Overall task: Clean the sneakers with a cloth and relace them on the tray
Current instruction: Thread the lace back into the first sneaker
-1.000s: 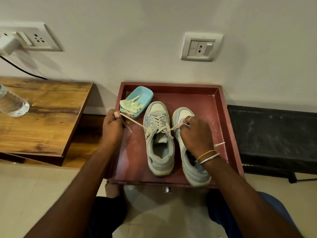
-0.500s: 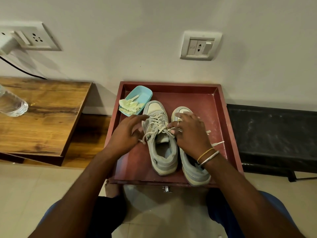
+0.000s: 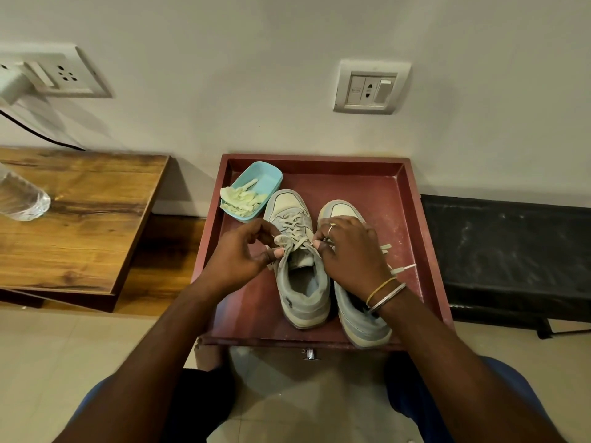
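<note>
On the red tray (image 3: pixel 399 199), the left hand (image 3: pixel 238 260) and right hand (image 3: pixel 351 254) are pinching the lace (image 3: pixel 295 241) of the left-side sneaker (image 3: pixel 303 302) between curled fingers (image 3: pixel 276 253).

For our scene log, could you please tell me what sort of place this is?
Probably an indoor room of a home or guesthouse, seen from near floor level: a white wall socket plate, a low brown wooden table and pale glossy floor tiles.
</note>
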